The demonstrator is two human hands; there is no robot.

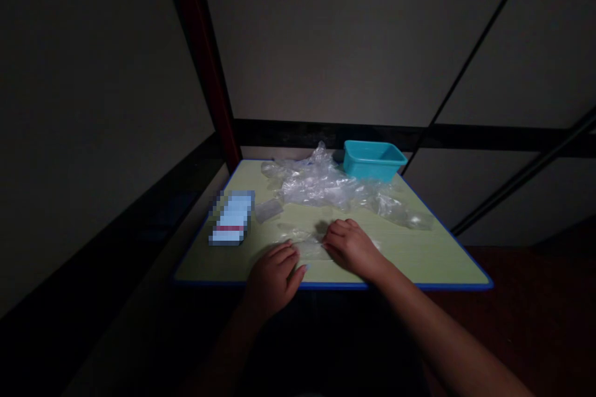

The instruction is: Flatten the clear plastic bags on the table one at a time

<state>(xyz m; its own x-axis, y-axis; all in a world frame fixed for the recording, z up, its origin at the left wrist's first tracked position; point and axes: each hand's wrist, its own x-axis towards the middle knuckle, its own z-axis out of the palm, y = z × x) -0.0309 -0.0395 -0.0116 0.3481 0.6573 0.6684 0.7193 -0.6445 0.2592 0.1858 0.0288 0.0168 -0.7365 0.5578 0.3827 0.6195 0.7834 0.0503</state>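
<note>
A clear plastic bag (311, 250) lies flat near the front edge of the table, between my two hands. My left hand (275, 274) rests at its left end, fingers bent over the plastic and the thumb held apart. At the right end my right hand (350, 247) has its fingers curled together on the plastic; what is pinched under them is hidden. Behind the hands spreads a crumpled heap of clear plastic bags (321, 189). A small folded piece of clear plastic (269, 210) lies left of the heap.
The pale green table (447, 260) has a blue edge. A turquoise basket (367, 164) stands at the back right, touching the plastic heap. A blurred phone-like object (234, 217) lies at the left edge. Walls rise behind and to the left.
</note>
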